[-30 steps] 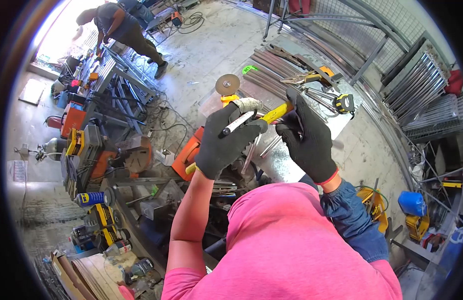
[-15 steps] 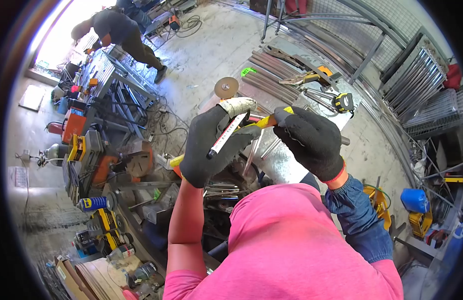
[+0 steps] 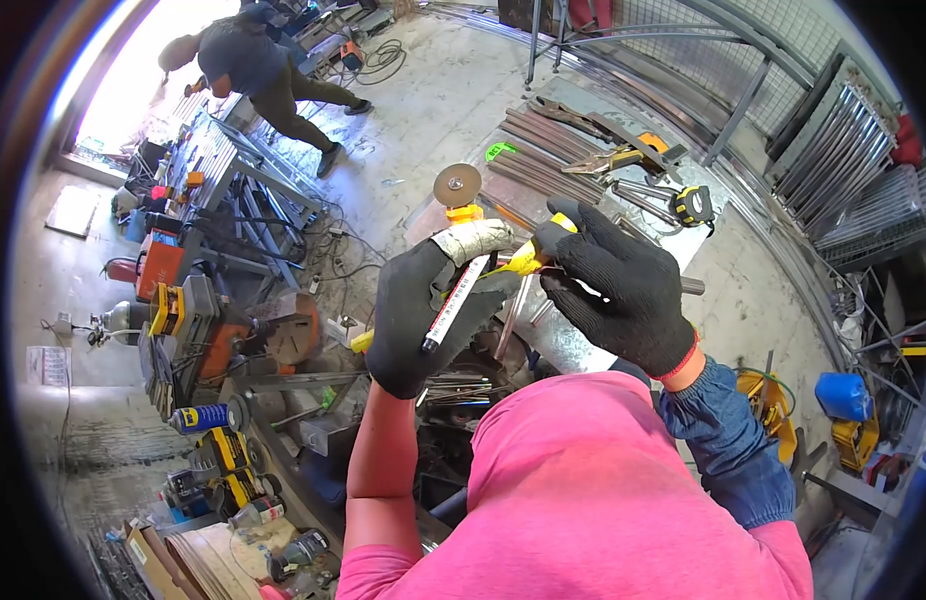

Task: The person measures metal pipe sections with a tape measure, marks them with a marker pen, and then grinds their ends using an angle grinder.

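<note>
My left hand (image 3: 423, 300), in a black glove with one finger wrapped in whitish tape, is closed round a marker pen (image 3: 455, 305). The pen is white with printed lettering and slants down to a black end. My right hand (image 3: 623, 285), also gloved in black, pinches a narrow yellow piece (image 3: 528, 258) between thumb and fingers. The yellow piece reaches across to my left fingers; its exact kind I cannot tell. Just beyond my left hand stands a brown cutting disc (image 3: 457, 185) over a yellow tool body (image 3: 465, 213).
Metal tubes (image 3: 543, 165), pliers (image 3: 603, 160) and a tape measure (image 3: 693, 206) lie on a metal sheet ahead. A person (image 3: 258, 75) bends over a metal frame at the upper left. Tools and a spray can (image 3: 201, 417) crowd my left side.
My right hand has shifted slightly, its fingers spreading around the yellow piece, which now looks shorter and more tilted. The yellow tool body under the disc has come into view. The other person has stepped.
</note>
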`<state>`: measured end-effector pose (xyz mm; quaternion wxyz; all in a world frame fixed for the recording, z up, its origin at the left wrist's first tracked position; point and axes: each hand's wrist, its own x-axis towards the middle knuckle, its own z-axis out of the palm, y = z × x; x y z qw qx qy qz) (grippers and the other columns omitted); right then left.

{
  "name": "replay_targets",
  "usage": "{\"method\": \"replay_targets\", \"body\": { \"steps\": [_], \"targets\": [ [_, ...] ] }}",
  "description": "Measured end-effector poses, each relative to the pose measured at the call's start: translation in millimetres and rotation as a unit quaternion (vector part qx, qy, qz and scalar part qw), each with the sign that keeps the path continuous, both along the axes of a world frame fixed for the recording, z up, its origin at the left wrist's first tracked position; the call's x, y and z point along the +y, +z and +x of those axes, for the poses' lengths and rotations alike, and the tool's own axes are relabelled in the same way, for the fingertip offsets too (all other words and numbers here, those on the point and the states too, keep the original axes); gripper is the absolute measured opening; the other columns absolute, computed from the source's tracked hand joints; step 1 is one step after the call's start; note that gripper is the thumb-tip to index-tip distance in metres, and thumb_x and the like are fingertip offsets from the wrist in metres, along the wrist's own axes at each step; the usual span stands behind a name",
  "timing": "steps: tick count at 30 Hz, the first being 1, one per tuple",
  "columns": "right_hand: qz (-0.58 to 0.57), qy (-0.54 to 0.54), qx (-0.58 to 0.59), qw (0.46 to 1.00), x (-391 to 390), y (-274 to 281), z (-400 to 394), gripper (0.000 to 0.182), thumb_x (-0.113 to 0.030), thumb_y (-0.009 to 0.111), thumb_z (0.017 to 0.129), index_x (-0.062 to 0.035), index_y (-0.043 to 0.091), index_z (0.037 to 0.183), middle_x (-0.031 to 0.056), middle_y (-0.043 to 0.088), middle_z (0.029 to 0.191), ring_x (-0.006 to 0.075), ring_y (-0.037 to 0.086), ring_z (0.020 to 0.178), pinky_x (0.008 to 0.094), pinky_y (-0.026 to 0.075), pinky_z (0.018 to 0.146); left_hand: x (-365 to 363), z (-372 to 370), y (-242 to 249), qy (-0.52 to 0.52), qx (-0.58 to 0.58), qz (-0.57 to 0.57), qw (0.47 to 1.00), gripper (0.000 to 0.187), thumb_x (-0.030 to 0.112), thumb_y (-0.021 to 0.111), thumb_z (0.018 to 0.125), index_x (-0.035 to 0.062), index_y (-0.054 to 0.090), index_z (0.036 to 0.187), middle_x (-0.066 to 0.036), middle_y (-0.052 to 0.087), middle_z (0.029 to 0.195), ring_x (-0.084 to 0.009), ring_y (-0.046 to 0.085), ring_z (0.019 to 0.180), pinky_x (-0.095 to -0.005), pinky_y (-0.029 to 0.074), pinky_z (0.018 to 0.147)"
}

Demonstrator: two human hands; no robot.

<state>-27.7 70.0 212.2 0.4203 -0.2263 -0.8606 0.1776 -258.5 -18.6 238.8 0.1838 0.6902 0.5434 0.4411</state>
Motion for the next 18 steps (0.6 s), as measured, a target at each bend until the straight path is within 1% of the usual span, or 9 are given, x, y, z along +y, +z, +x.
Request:
{"method": "replay_targets", "body": {
  "steps": [2,4,8,11,13,14,16,17,18],
  "targets": [
    [-0.01,-0.004,-0.001,1.0,0.5,-1.5,-0.5,0.042,-0.011,0.087,0.084,-0.0123,0.078,0.125,0.0196,0.075,0.133,0.032,0.081,0.094,0.0374,0.062,0.077,0.8,0.7,-4.3,-0.006,-0.013,0.002,1.0,0.041,0.012,0.086,0.091,0.0005,0.073,0.128,-0.019,0.08,0.113,-0.0285,0.081,0.1,-0.0375,0.061,0.09],
    [-0.005,0.0,0.024,1.0,2.6,-8.1,-1.2,0.039,-0.011,0.087,0.084,-0.0126,0.078,0.122,0.0171,0.076,0.13,0.0316,0.08,0.092,0.0373,0.061,0.075,-2.4,5.7,-6.1,0.009,-0.117,-0.047,0.992,0.043,0.011,0.087,0.09,-0.0007,0.072,0.129,-0.018,0.08,0.115,-0.0277,0.08,0.103,-0.0374,0.061,0.092],
    [0.045,0.001,-0.022,0.999,6.0,-8.1,2.1,0.036,-0.012,0.087,0.083,-0.0129,0.078,0.118,0.0152,0.077,0.126,0.0313,0.079,0.089,0.0381,0.06,0.071,-4.1,5.7,-9.6,0.019,-0.127,-0.06,0.99,0.044,0.01,0.087,0.089,-0.0008,0.072,0.128,-0.019,0.08,0.115,-0.028,0.08,0.104,-0.0375,0.061,0.093],
    [0.075,0.006,-0.029,0.997,6.7,-14.1,2.6,0.037,-0.015,0.089,0.081,-0.0124,0.078,0.115,0.0145,0.078,0.124,0.0313,0.077,0.086,0.0393,0.058,0.069,-5.5,4.2,-9.0,0.013,-0.089,-0.023,0.996,0.046,0.008,0.088,0.088,-0.0009,0.072,0.129,-0.019,0.08,0.115,-0.0292,0.08,0.105,-0.0385,0.061,0.093],
    [0.107,0.014,0.018,0.994,8.7,-17.4,0.3,0.041,-0.022,0.086,0.081,-0.0119,0.076,0.12,0.0119,0.077,0.115,0.0317,0.075,0.08,0.041,0.056,0.063,-6.7,2.1,-5.9,-0.005,-0.037,0.005,0.999,0.047,0.008,0.089,0.086,-0.0004,0.072,0.129,-0.019,0.08,0.115,-0.0304,0.08,0.104,-0.0393,0.062,0.092],
    [0.108,0.014,0.019,0.994,8.3,-14.7,0.7,0.041,-0.022,0.086,0.081,-0.0119,0.076,0.12,0.0119,0.077,0.115,0.0317,0.075,0.08,0.041,0.056,0.063,-7.2,1.3,-6.5,-0.004,-0.035,0.006,0.999,0.047,0.008,0.089,0.086,-0.0004,0.072,0.129,-0.019,0.08,0.115,-0.0304,0.08,0.104,-0.0393,0.062,0.092],
    [0.017,0.072,0.013,0.997,6.6,-6.8,3.7,0.046,-0.03,0.09,0.08,-0.0124,0.076,0.121,0.0106,0.077,0.114,0.0303,0.075,0.082,0.0405,0.057,0.064,-8.3,0.8,-10.0,-0.022,0.0,0.043,0.999,0.047,0.01,0.089,0.086,0.001,0.072,0.129,-0.019,0.079,0.115,-0.0323,0.079,0.104,-0.0399,0.062,0.09],
    [0.017,0.072,0.013,0.997,6.8,-8.9,4.0,0.046,-0.03,0.09,0.08,-0.0124,0.076,0.121,0.0106,0.077,0.114,0.0303,0.075,0.082,0.0405,0.057,0.064,-8.7,1.2,-7.7,-0.025,0.021,0.053,0.998,0.043,0.003,0.089,0.084,0.0,0.073,0.124,-0.018,0.079,0.119,-0.0278,0.078,0.105,-0.0395,0.06,0.095],
    [0.016,0.063,0.02,0.998,6.3,-13.0,3.7,0.045,-0.029,0.092,0.079,-0.0105,0.076,0.116,0.0123,0.078,0.113,0.0318,0.077,0.086,0.0404,0.059,0.069,-9.2,1.3,-4.8,-0.025,0.021,0.052,0.998,0.043,0.003,0.089,0.084,0.0,0.073,0.124,-0.018,0.079,0.119,-0.0278,0.078,0.105,-0.0395,0.06,0.095]
  ]
}}
